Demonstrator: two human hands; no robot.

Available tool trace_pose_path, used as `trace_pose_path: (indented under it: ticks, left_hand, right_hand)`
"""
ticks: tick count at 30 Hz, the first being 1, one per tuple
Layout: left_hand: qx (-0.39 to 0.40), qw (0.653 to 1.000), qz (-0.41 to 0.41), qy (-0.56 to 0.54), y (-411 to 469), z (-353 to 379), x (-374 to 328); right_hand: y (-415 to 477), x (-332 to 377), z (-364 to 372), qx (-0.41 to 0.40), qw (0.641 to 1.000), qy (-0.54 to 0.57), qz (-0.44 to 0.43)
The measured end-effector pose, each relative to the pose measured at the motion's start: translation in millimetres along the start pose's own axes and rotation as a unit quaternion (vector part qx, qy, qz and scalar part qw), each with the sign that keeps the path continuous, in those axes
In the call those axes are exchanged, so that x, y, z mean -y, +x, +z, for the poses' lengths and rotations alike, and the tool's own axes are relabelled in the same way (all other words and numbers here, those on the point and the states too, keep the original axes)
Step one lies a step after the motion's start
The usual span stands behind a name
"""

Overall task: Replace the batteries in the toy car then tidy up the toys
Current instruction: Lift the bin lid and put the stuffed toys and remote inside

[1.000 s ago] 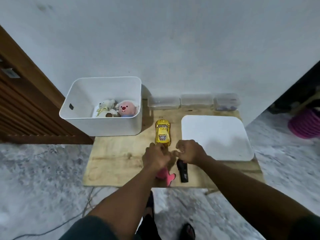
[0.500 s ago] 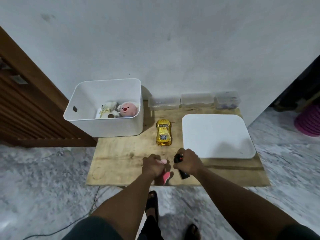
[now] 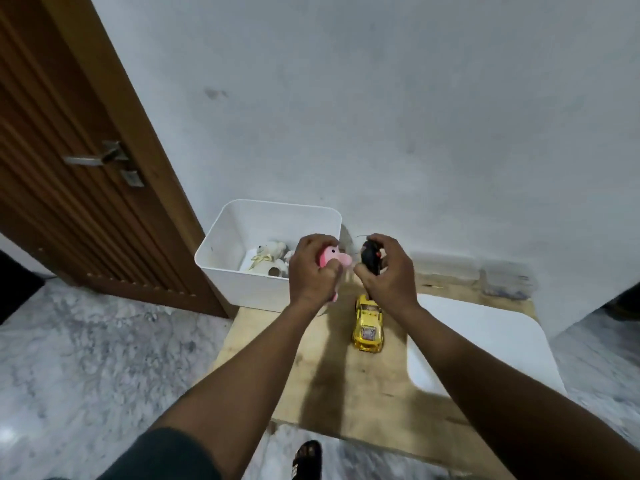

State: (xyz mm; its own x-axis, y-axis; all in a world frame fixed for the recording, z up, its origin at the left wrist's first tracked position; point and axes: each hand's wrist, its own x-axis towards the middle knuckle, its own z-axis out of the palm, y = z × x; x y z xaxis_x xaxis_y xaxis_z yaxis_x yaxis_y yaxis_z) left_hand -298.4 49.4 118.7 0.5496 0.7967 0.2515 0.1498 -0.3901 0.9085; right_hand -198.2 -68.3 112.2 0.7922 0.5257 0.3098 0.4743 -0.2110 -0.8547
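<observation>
The left hand (image 3: 310, 271) grips a pink toy (image 3: 334, 258) over the bin's (image 3: 249, 289) near corner (plush toys lie inside). The right hand (image 3: 389, 275) curls round a black remote (image 3: 370, 259) just beside it. The car (image 3: 367, 327) sits on the board (image 3: 339, 386) below the right wrist, untouched.

I see the worktop (image 3: 346, 386) carrying a white bin (image 3: 249, 289) mid-frame, a yellow toy car (image 3: 368, 329) beside it, a white board (image 3: 485, 341) lower right, clear boxes (image 3: 505, 275) behind.
</observation>
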Motion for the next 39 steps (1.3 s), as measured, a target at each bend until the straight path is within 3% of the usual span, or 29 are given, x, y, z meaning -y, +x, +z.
trace_pose_path:
  ticks: [4, 8, 14, 19, 24, 34, 39]
  left_hand:
    - [0.01, 0.996, -0.083, 0.015, 60, -36, 5]
    - [0.08, 0.983, -0.148, 0.068, 110, -67, 29]
    - [0.214, 0.944, -0.18, 0.175, 169, -81, 82]
    - [0.278, 0.913, -0.201, 0.219, 184, -71, 116]
    - [0.305, 0.897, -0.184, 0.262, 187, -64, 139]
    - [0.329, 0.877, -0.248, 0.249, 191, -64, 143]
    - [0.29, 0.901, -0.22, 0.235, 202, -59, 128]
  right_hand:
    - [46, 29, 39, 0.054, 0.998, 0.014, 0.021]
    - [83, 39, 86, 0.127, 0.989, -0.017, 0.067]
    - [120, 26, 148, 0.225, 0.949, -0.112, 0.19]
    - [123, 3, 181, 0.261, 0.916, -0.197, 0.232]
    - [121, -14, 209, 0.276, 0.908, -0.201, 0.244]
    - [124, -24, 212, 0.299, 0.887, -0.254, 0.245]
    - [141, -16, 192, 0.236, 0.927, -0.192, 0.22]
